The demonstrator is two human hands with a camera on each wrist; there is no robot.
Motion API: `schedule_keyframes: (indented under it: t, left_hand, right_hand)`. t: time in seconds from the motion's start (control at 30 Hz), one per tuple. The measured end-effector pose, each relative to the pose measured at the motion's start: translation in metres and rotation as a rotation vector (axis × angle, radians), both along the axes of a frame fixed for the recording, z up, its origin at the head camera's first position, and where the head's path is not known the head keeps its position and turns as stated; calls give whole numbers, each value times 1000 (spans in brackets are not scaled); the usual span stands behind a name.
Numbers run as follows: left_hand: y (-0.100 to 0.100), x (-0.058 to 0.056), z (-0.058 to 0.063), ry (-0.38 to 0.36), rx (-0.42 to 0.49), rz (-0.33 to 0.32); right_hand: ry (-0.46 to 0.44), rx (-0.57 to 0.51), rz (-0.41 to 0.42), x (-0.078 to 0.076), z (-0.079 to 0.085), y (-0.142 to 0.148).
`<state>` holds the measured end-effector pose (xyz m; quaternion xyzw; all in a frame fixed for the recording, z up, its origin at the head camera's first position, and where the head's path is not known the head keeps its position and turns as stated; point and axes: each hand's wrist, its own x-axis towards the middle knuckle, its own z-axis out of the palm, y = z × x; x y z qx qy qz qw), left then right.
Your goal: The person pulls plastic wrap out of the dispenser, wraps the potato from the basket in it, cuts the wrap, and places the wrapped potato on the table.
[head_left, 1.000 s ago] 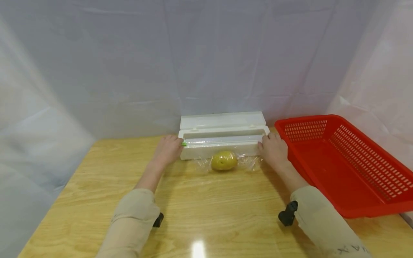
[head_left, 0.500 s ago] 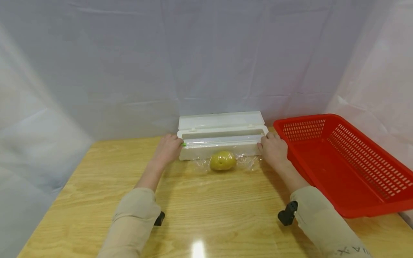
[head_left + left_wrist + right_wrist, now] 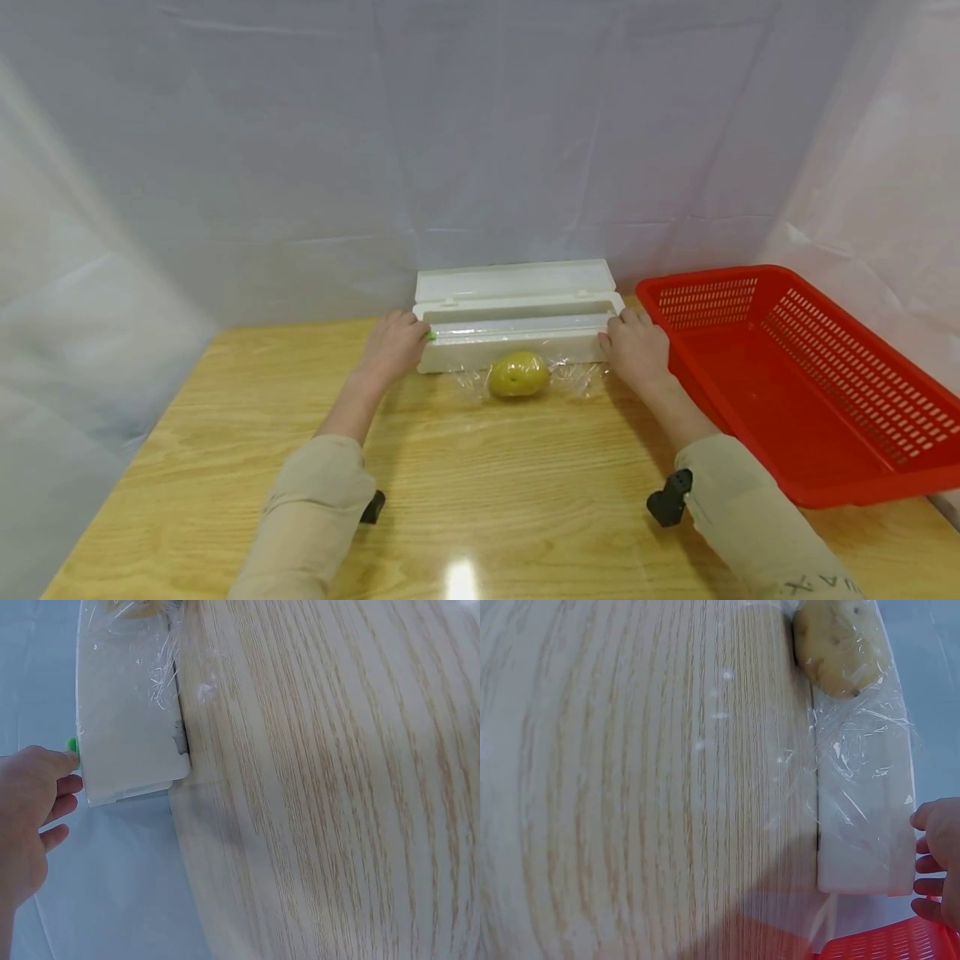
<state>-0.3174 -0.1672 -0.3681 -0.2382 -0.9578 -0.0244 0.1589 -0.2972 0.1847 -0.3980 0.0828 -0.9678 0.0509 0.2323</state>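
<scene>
A white cling film dispenser (image 3: 517,350) stands at the back of the table with its lid raised. Clear cling film (image 3: 855,757) runs out over its front, wrapped around a potato (image 3: 519,374) just before it. At the dispenser's left end, my left hand (image 3: 395,340) has thumb and forefinger on a small green slider cutter (image 3: 73,744), the other fingers loosely curled. My right hand (image 3: 636,346) holds the dispenser's right end; in the right wrist view its thumb lies at the top edge, with the fingers (image 3: 930,864) by the end wall.
A red plastic basket (image 3: 795,400) with slotted walls stands to the right, close beside the right hand and forearm. White sheeting (image 3: 480,150) hangs behind the wooden table (image 3: 480,492) and at both sides.
My left hand and the green slider have edged slightly right along the dispenser's front edge. The right hand, potato and basket stay about where they were.
</scene>
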Motion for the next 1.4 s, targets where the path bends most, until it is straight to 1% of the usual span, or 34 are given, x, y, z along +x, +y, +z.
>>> schedule_keyframes:
  t: [0.5, 0.73, 0.83, 1.1, 1.27, 1.4]
  left_hand:
    - [5, -3, 3, -27, 10, -28]
    - [8, -2, 5, -48, 1, -33]
    - [10, -2, 6, -49, -3, -34]
    - [10, -2, 4, -52, -20, -13]
    - [11, -1, 7, -64, -30, -2]
    - [12, -1, 5, -55, -35, 1]
  right_hand:
    - [-30, -6, -5, -2, -1, 2]
    - [-4, -15, 7, -1, -2, 0]
    - [-9, -13, 3, -1, -2, 0]
    - [-36, 9, -5, -2, -2, 0]
    - [-39, -6, -5, -3, -1, 0]
    - [-41, -16, -7, -2, -2, 0]
